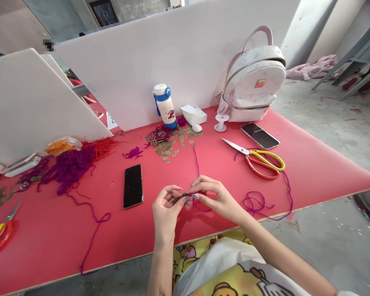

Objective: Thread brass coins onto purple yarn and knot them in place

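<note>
Close to the table's front edge, my left hand pinches what look like small brass coins, mostly covered by the fingers. My right hand meets it fingertip to fingertip, closed on a purple cord. One end of this cord runs away across the red table, and a loop of it hangs below my fingers. Beyond my hands lies a scattered pile of round brass coins with holes, some tied with purple cord. How the cord passes through the held coins is hidden.
Scissors, a phone, a spool and a white backpack are on the right. A bottle stands at the back. Left are another phone, purple cord bundles and more scissors. White panels border the table.
</note>
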Demonstrator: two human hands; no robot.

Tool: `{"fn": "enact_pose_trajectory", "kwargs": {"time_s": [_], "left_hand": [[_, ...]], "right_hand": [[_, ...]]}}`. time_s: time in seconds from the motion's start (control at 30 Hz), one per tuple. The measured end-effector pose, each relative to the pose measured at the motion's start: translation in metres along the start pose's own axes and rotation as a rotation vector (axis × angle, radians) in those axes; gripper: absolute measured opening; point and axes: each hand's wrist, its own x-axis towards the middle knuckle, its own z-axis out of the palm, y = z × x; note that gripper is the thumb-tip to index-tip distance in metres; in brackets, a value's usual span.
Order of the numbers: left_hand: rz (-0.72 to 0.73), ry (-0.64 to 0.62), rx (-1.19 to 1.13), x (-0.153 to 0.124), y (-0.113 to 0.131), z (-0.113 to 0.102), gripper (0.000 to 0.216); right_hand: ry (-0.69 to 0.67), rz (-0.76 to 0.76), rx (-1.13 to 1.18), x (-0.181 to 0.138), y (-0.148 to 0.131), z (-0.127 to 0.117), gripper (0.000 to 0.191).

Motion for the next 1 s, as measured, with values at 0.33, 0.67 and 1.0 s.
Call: {"fn": "enact_pose_trajectory", "kwargs": {"time_s": [0.33, 0.67, 1.0], "left_hand": [[-0.009, 0.012, 0.011, -0.004, 0.003, 0.005, 0.029], [-0.074, -0.001, -0.029, -0.008, 0.005, 0.006, 0.031], [-0.043, 0.022, 0.001, -0.012, 0.007, 0.007, 0.029]], "right_hand": [[0.033, 0.071, 0.021, 0.001, 0.001, 0.002, 0.023], [-0.038, 0.167, 0.119, 0.007, 0.000, -0.011, 0.017], [0.002, 0.208, 0.067, 0.008, 0.005, -0.011, 0.021]]}}
